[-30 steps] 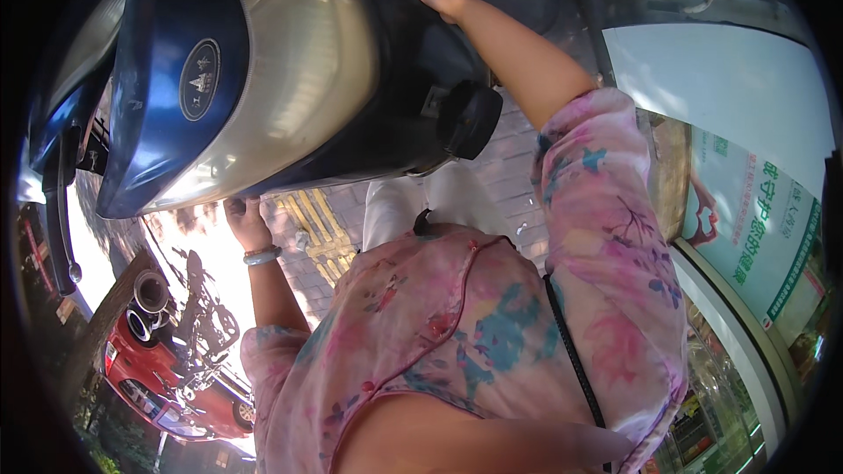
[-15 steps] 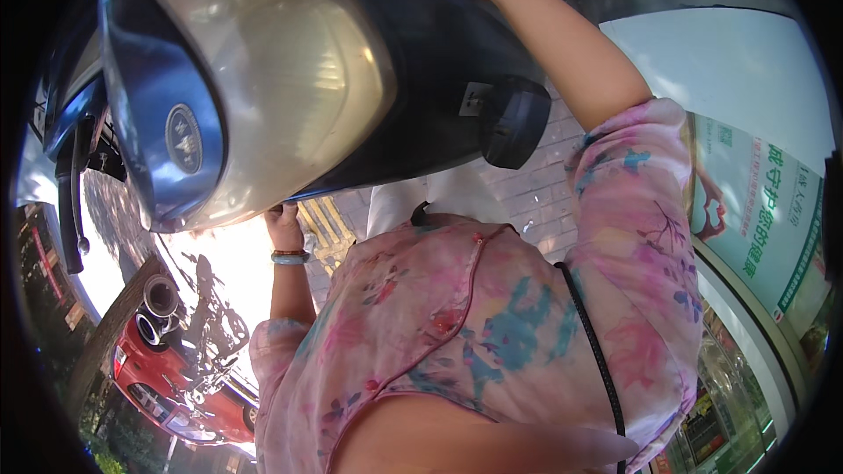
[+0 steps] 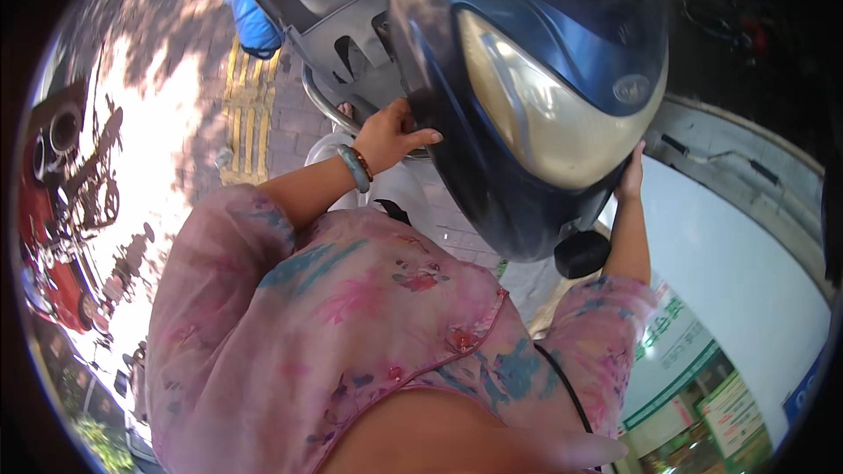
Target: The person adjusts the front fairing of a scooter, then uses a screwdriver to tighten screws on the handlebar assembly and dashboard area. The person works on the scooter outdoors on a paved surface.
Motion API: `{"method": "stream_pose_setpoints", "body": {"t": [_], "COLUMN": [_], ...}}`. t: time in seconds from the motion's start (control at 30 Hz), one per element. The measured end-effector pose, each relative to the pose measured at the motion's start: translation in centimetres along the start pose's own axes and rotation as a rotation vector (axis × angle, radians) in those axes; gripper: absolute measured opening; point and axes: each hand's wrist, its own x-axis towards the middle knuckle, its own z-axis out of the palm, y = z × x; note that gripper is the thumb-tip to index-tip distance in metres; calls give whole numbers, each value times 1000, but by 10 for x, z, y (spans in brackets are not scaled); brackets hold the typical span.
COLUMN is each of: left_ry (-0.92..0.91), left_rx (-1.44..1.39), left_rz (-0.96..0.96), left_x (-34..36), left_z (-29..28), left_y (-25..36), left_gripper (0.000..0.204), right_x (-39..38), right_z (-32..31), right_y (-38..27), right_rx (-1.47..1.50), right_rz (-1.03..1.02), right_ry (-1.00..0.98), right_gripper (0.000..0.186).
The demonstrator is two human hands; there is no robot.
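Evidently both hands are at work on one large thing. The left hand (image 3: pixel 386 139) is partly closed at the near left edge of a rounded blue-and-cream shell (image 3: pixel 527 114), its thumb lying against the dark side and its other fingers curling out of sight behind the edge. The right hand (image 3: pixel 629 177) rests along the opposite side, fingers fairly straight and pointing away from the body; whether their tips hook round the shell cannot be told. A bracelet (image 3: pixel 356 168) circles the left wrist.

The shell sits tilted in front of the chest, its oval badge (image 3: pixel 630 88) toward the right and a black rounded fitting (image 3: pixel 582 254) at its near end. Just beside it, on the left, are a slotted grey bracket (image 3: pixel 356 48) and a curved metal bar (image 3: pixel 318 98); whether the shell is fastened to them is unclear.

The step in hand looks like steadying or shifting the shell two-handed. A further move would call for even pressure from both sides and care that the left fingers are not nipped near the bracket.

Farther out, yellow paving strips (image 3: pixel 248 110) and a blue bundle (image 3: pixel 253 22) lie leftward, a white panel (image 3: pixel 720 228) rightward.
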Motion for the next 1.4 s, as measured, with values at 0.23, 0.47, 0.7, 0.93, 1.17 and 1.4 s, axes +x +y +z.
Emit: {"method": "stream_pose_setpoints", "body": {"t": [0.23,0.47,0.7,0.93,1.17,1.4], "left_ry": [-79,179,420,449,557,593], "left_rx": [-144,-253,-295,-528,-192,-453], "left_rz": [-51,166,273,272,219,151], "left_x": [-3,40,60,28,-30,-33], "left_z": [41,9,-49,-61,-125,-184], "left_y": [-8,5,18,-36,-119,-126], "left_gripper": [54,59,54,29,25,38], "right_x": [11,76,52,13,-5,6], "right_z": [-47,-10,139,235,299,319], "right_y": [7,-90,-223,-242,-177,-134], "right_rx": [-178,-225,-251,-264,-171,-104], "right_rz": [45,-207,-327,-478,-597,-463], "right_ry": [40,-76,-32,-256,-349,-269], "right_gripper": [75,53,68,51,44,49]}}
